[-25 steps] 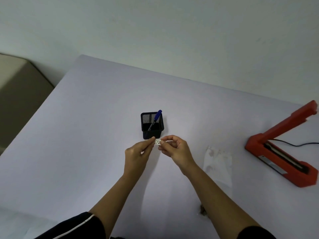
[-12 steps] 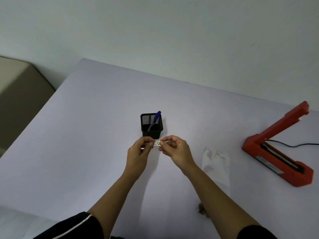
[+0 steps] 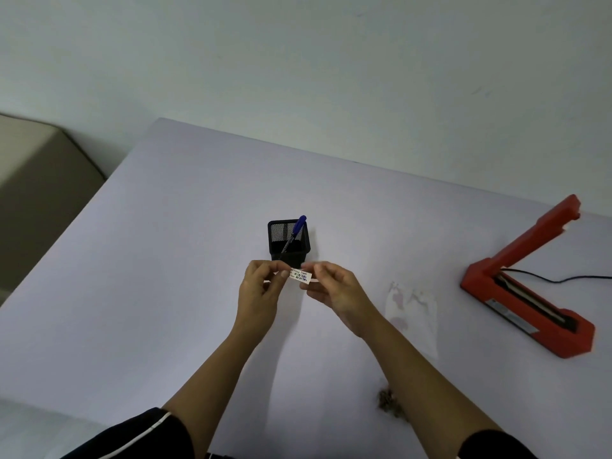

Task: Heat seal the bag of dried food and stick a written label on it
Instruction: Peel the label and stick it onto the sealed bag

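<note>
A small white label (image 3: 300,276) with blue handwriting is held in the air above the table, just in front of the pen holder. My left hand (image 3: 260,291) pinches its left end and my right hand (image 3: 334,288) pinches its right end. A clear plastic bag (image 3: 412,309) lies flat on the table to the right of my right hand, with its dried food (image 3: 388,404) showing at the near end beside my right forearm. The red heat sealer (image 3: 526,298) stands at the right with its arm raised.
A black mesh pen holder (image 3: 288,241) with a blue pen (image 3: 294,231) stands behind my hands. The sealer's black cable (image 3: 563,278) runs off to the right. A beige cabinet (image 3: 36,193) sits beyond the table's left edge, and the wall runs behind.
My hands have drawn slightly apart, so more of the label shows between them. My left fingers have shifted their pinch on its left end.
</note>
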Tool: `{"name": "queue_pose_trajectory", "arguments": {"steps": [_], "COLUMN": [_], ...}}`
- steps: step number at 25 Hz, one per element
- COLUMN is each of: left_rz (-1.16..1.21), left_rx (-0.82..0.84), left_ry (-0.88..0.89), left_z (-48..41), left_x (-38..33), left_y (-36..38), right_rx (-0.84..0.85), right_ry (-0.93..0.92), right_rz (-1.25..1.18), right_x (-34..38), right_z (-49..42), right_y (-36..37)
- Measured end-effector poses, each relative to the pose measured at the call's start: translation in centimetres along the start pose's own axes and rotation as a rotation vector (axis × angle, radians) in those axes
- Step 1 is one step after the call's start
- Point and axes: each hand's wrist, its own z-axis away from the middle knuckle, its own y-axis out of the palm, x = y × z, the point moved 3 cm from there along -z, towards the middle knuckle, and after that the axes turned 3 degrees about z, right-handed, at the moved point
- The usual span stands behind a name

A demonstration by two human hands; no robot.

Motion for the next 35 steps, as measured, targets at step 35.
{"name": "queue_pose_trajectory", "arguments": {"steps": [35], "left_rz": [0.204], "left_rx": [-0.106], "left_ry": [-0.144], "left_z": [0.2], "left_x": [0.7], "left_y": [0.6], "right_rx": [-0.203], "right_ry": [-0.244], "right_rz": [0.426], "right_x": [-0.4], "right_z": [-0.8], "right_y": [-3.1]}}
